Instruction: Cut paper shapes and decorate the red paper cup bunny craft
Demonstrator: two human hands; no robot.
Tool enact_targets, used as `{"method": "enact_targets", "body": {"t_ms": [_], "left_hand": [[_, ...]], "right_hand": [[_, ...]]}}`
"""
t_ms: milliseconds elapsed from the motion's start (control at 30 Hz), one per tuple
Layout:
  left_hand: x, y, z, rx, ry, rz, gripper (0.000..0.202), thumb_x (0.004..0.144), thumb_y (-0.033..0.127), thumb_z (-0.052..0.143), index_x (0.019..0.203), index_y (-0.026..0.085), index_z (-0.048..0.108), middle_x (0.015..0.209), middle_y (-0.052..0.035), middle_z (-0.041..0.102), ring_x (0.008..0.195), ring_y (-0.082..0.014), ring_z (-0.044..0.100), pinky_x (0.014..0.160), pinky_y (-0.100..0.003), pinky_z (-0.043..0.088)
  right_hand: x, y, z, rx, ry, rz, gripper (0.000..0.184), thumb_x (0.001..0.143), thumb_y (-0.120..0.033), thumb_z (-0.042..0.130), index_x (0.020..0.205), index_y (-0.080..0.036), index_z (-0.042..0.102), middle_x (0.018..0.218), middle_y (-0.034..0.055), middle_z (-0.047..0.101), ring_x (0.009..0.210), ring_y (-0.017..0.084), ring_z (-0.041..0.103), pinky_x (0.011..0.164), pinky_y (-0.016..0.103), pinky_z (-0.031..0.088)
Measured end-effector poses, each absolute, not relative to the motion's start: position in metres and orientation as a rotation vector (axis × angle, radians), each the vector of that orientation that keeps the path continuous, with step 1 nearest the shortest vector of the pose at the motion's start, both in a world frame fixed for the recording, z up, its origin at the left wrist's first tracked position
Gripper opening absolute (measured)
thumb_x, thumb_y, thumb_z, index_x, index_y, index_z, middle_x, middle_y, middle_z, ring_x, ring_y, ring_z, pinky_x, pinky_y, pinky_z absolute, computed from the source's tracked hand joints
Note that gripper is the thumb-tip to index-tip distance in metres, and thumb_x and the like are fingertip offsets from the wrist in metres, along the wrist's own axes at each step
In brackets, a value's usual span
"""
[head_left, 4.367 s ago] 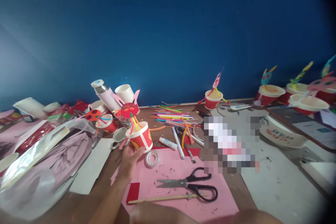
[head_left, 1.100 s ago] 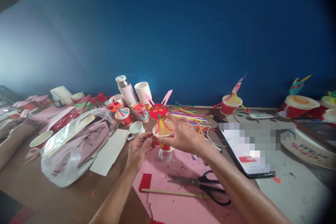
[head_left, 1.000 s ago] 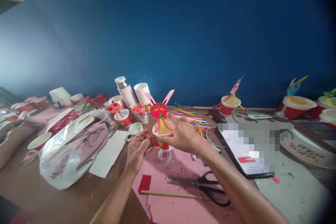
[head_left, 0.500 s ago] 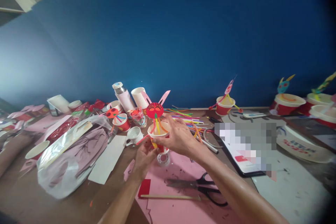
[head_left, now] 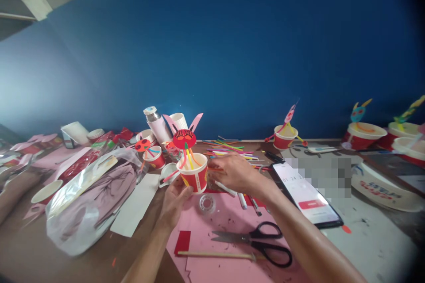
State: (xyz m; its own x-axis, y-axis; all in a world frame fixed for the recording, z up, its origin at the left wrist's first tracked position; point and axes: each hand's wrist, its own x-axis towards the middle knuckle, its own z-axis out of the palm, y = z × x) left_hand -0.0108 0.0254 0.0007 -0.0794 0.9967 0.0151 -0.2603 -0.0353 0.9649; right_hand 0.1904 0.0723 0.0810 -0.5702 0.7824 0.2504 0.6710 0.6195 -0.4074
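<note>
My left hand (head_left: 176,196) grips the lower left side of a red-and-white paper cup (head_left: 195,181), raised slightly above the table. A red paper mask-like face (head_left: 184,139) with pink ears stands over the cup on yellow and orange pipe cleaners (head_left: 190,159). To the right of the cup, my right hand (head_left: 237,174) has its fingers closed on an orange pipe cleaner (head_left: 215,169) that sticks out from the cup's side; its fingertips are partly hidden. Below the cup lies a clear tape roll (head_left: 207,204) on pink paper (head_left: 212,225).
Black-handled scissors (head_left: 252,239) and a thin wooden stick (head_left: 215,255) lie in front. Loose pipe cleaners (head_left: 229,147) are behind my right hand. A phone (head_left: 308,199) lies right, a plastic bag (head_left: 89,203) left. Another person's arm (head_left: 16,190) shows at far left.
The cup and my left hand have shifted a little left. My right hand has come off the cup's rim and moved right, onto the orange pipe cleaner.
</note>
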Motion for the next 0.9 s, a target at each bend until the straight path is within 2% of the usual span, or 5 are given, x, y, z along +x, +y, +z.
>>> {"method": "enact_targets", "body": {"t_ms": [167,400,633,800,900], "left_hand": [[-0.011,0.024,0.003,1.014,1.069,1.351,0.041,0.065,0.027,0.075,0.102,0.016,0.063,0.100,-0.0100,0.069,0.086,-0.0221,0.066,0.072,-0.027,0.050],[-0.015,0.025,0.003,0.984,1.075,1.326,0.043,0.068,0.029,0.073,0.107,0.017,0.060,0.097,-0.0100,0.069,0.076,-0.0202,0.067,0.062,-0.025,0.050],[-0.012,0.023,0.011,1.011,1.094,1.343,0.047,0.066,0.030,0.074,0.108,0.014,0.060,0.101,-0.0116,0.069,0.088,-0.0235,0.065,0.069,-0.027,0.051],[-0.014,0.022,0.013,0.987,1.092,1.298,0.049,0.068,0.032,0.073,0.111,0.015,0.058,0.098,-0.0114,0.069,0.088,-0.0242,0.065,0.068,-0.029,0.052],[-0.016,0.022,0.013,0.979,1.030,1.299,0.048,0.069,0.032,0.072,0.112,0.017,0.058,0.097,-0.0106,0.069,0.085,-0.0235,0.066,0.068,-0.029,0.052]], "right_hand": [[0.179,0.070,0.075,-1.228,-2.497,0.247,0.021,0.086,-0.027,0.044,0.080,-0.020,0.063,0.077,0.0051,0.071,0.067,0.019,0.064,0.051,0.027,0.025],[0.175,0.066,0.074,-1.164,-2.487,0.325,0.023,0.090,-0.026,0.035,0.099,-0.020,0.055,0.086,0.0053,0.070,0.072,0.020,0.064,0.052,0.027,0.027],[0.172,0.063,0.073,-1.279,-2.508,0.270,0.027,0.091,-0.028,0.032,0.102,-0.020,0.056,0.086,0.0067,0.071,0.071,0.023,0.065,0.052,0.028,0.028],[0.170,0.065,0.068,-1.268,-2.460,0.221,0.026,0.089,-0.027,0.035,0.098,-0.021,0.058,0.081,0.0052,0.072,0.066,0.020,0.064,0.051,0.027,0.025],[0.169,0.066,0.065,-1.239,-2.420,0.209,0.024,0.086,-0.025,0.038,0.089,-0.021,0.061,0.074,0.0037,0.071,0.061,0.018,0.061,0.051,0.027,0.023]]}}
